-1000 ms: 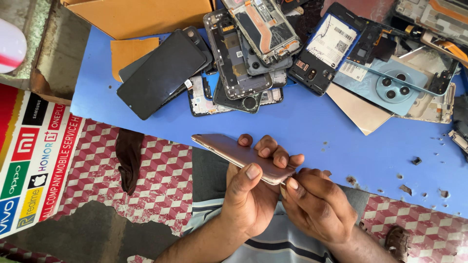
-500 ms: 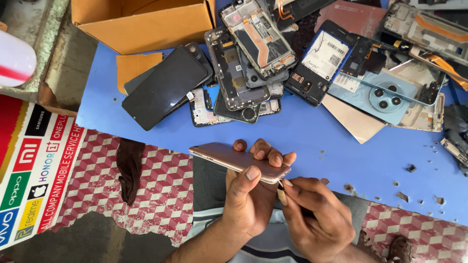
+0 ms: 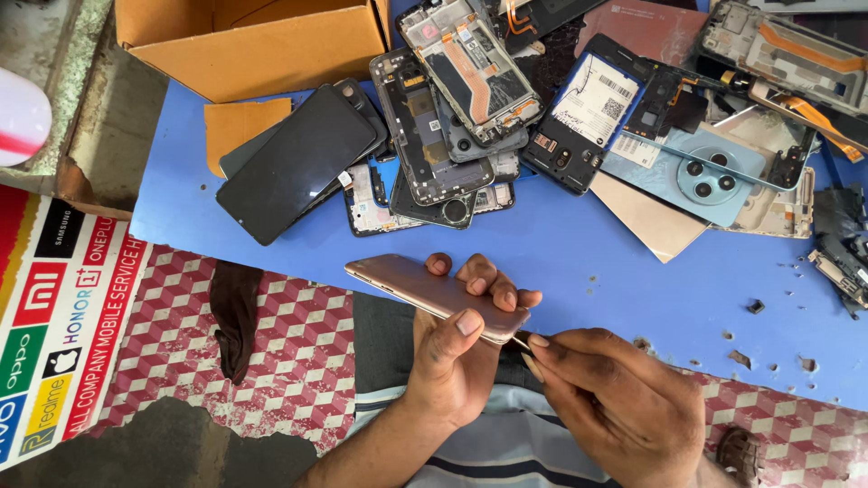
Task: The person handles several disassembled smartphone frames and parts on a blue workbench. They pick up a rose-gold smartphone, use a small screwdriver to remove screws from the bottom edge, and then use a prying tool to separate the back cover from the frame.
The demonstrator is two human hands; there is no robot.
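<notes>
Between our left thumb and curled fingers (image 3: 479, 282) we clamp a rose-gold phone (image 3: 434, 295), held edge-up and tilted just above the near edge of the blue table (image 3: 579, 262). Our left hand (image 3: 461, 357) wraps it from below. Our right hand (image 3: 624, 407) has its fingertips pinched together on a thin pin-like tool whose tip touches the phone's lower right corner; we cannot tell what kind of tool it is. Farther out on the table lie a black phone screen (image 3: 294, 163), a heap of stripped phone frames (image 3: 452, 117), a light blue back cover (image 3: 701, 176) and an open cardboard box (image 3: 262, 45).
</notes>
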